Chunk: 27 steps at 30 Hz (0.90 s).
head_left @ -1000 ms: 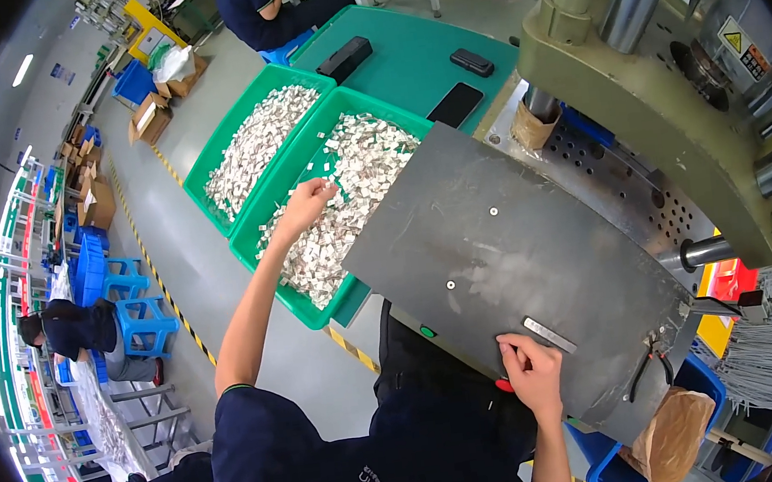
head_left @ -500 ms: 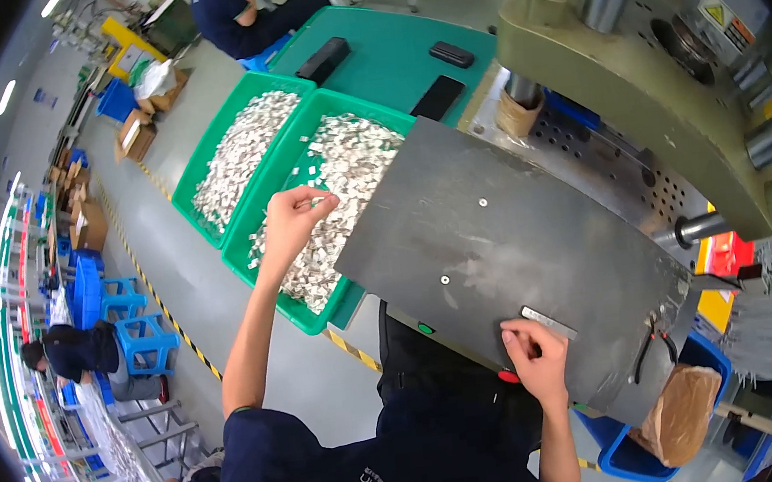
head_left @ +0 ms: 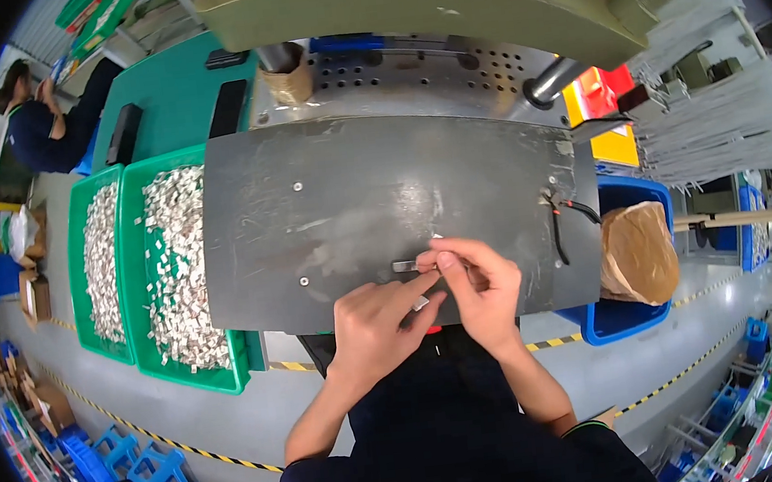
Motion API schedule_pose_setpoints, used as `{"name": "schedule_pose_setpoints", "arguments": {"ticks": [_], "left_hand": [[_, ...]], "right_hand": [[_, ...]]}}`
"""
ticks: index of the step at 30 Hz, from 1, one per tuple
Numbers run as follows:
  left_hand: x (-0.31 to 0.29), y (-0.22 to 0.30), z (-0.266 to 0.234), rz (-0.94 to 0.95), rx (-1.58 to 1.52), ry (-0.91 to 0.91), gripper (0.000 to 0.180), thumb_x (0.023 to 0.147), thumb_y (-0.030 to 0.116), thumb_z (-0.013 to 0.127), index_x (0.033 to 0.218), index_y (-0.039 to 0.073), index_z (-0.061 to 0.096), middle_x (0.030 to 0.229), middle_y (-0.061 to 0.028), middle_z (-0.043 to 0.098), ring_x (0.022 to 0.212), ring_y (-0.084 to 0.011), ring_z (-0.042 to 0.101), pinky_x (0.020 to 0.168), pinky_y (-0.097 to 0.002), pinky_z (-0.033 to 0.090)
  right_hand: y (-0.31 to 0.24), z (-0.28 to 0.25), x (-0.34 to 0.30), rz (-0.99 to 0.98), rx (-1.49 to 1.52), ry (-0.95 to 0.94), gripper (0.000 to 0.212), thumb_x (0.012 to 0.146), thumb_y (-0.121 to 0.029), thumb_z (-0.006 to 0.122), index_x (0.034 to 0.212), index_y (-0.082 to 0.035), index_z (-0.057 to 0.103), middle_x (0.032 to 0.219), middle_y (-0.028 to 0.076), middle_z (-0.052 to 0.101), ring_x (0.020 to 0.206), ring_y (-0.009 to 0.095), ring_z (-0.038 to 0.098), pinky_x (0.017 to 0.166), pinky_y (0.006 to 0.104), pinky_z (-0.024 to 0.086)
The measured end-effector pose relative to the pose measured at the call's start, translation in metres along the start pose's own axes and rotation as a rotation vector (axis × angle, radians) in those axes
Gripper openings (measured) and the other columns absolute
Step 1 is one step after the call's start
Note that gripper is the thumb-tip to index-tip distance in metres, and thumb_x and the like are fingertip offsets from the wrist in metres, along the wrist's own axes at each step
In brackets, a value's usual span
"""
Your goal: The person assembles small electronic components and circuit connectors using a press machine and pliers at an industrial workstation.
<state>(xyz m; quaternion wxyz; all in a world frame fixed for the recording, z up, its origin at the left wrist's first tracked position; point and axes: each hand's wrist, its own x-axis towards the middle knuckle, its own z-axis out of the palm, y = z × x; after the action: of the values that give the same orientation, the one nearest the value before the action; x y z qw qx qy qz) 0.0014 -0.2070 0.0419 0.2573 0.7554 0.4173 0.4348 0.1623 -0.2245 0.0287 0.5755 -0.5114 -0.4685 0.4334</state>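
Observation:
Both my hands meet over the dark grey board (head_left: 350,169), near its front edge. My left hand (head_left: 378,326) is closed, with a small silvery metal piece (head_left: 421,303) between thumb and fingers; its index finger reaches to the right fingertips. Thumb and index finger of my right hand (head_left: 484,292) pinch together, and a small pale piece (head_left: 437,236) shows at their tips. Under the fingers lies a short metal bar (head_left: 404,265), its right part hidden by my right hand. To the left, two green bins (head_left: 237,365) hold many small silvery-white pieces (head_left: 182,291).
Red-handled pliers (head_left: 559,227) lie on the board's right side. Beyond the board stands a press with a perforated metal bed (head_left: 425,72). A blue bin (head_left: 629,317) with a brown paper bag (head_left: 637,252) is at the right. A seated person (head_left: 40,127) is at the far left.
The view has turned to the right. My left hand has left the green bin and come over the board beside the metal bar. My right hand now pinches a small piece there.

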Motion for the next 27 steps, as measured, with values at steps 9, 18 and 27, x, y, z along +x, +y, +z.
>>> {"name": "schedule_pose_setpoints", "arguments": {"ticks": [9,18,27], "left_hand": [[0.032,0.005,0.003,-0.494,-0.582,-0.266,0.013,0.095,0.005,0.079,0.108,0.003,0.08,0.087,0.0,0.072,0.06,0.0023,0.043,0.05,-0.0194,0.026],[0.019,0.0,-0.003,-0.519,-0.556,-0.276,0.011,0.095,0.0,0.076,0.105,0.001,0.08,0.088,-0.0033,0.075,0.064,-0.0017,0.055,0.051,-0.0211,0.035],[0.026,-0.005,-0.029,-0.471,-0.332,-0.289,0.006,0.092,0.001,0.078,0.099,0.001,0.08,0.085,-0.0044,0.074,0.055,-0.0033,0.044,0.049,-0.0253,0.03]], "right_hand": [[-0.012,-0.045,-0.01,0.191,0.159,-0.211,0.016,0.105,0.0,0.065,0.118,0.003,0.056,0.102,0.017,0.079,0.094,0.017,0.076,0.085,0.0282,0.058],[-0.022,-0.048,0.002,0.134,-0.116,-0.355,0.005,0.1,-0.001,0.07,0.102,0.003,0.067,0.097,0.013,0.079,0.088,0.021,0.078,0.08,0.031,0.059],[-0.01,-0.036,-0.013,0.106,-0.102,-0.441,0.004,0.096,0.0,0.07,0.1,0.002,0.07,0.102,0.012,0.079,0.094,0.024,0.076,0.087,0.0339,0.058]]}}
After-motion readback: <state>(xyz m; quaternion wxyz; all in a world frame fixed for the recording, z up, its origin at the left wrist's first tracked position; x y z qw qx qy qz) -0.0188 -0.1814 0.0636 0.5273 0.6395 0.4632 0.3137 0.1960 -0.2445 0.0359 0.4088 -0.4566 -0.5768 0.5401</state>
